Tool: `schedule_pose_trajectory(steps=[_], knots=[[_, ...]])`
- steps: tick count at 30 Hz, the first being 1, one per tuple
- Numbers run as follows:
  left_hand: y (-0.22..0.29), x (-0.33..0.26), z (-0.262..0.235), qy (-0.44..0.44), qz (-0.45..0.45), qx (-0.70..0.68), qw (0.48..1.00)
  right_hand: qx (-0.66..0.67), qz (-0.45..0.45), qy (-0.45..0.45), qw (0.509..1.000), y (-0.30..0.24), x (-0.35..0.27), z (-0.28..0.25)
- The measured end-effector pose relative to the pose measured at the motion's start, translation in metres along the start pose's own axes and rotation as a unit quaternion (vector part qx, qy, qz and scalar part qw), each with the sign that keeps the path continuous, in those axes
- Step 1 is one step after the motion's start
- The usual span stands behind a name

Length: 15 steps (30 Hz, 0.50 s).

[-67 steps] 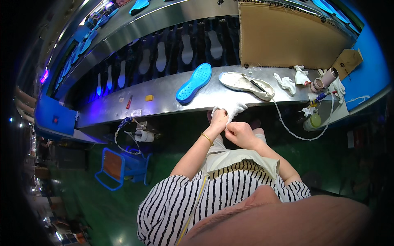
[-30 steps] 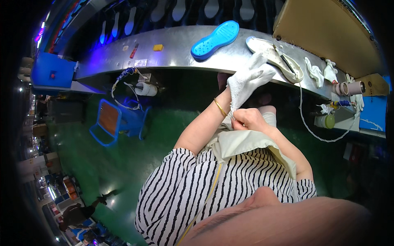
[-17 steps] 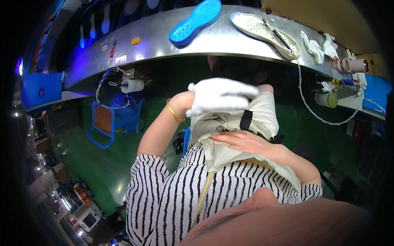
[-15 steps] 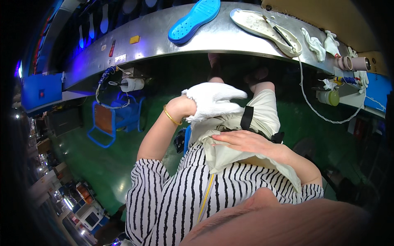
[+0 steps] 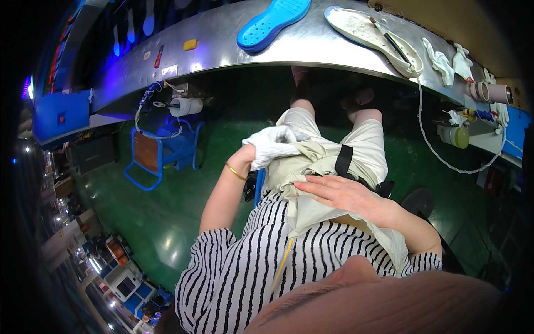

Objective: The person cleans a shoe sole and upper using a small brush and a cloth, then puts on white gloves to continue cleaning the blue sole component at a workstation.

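My gloved left hand point(image 5: 275, 143) is curled at the cream cloth point(image 5: 300, 162), can't tell if pinching; bare right hand point(image 5: 342, 193) flat on it. Cloth's bunched between them: uneven pull could slip it.

Blue-framed chair point(image 5: 182, 158) with a brown panel point(image 5: 146, 151) on a glossy green floor point(image 5: 183, 209), small yellow block point(image 5: 190, 44) near a slim red tool point(image 5: 159, 57) on a silvery metal bench point(image 5: 214, 50).

Single head-worn fisheye view, looking steeply down over the black-and-white striped shirt point(image 5: 253, 261), left hand point(image 5: 275, 146) and right hand point(image 5: 338, 192) near mid-frame, metal workbench point(image 5: 214, 53) curving across the top, green floor point(image 5: 150, 217) farther below
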<state>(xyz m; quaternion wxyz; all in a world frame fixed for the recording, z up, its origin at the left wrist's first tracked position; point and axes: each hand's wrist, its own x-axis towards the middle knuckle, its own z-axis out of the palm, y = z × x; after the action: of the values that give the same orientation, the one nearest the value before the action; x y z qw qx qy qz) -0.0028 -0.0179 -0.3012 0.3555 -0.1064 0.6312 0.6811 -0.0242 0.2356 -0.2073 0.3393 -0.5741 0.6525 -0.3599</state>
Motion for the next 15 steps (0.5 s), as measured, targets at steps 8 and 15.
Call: schedule_pose_trajectory(steps=[8, 15], knots=[[0.012, -0.021, -0.003, 0.056, 0.034, -0.074, 0.995, -0.047, -0.016, -0.004, 0.999, 0.000, 0.002, -0.002], [0.019, -0.019, -0.006, 0.050, 0.057, -0.081, 0.994, 0.007, -0.053, 0.023, 0.998, 0.005, -0.002, 0.001]])
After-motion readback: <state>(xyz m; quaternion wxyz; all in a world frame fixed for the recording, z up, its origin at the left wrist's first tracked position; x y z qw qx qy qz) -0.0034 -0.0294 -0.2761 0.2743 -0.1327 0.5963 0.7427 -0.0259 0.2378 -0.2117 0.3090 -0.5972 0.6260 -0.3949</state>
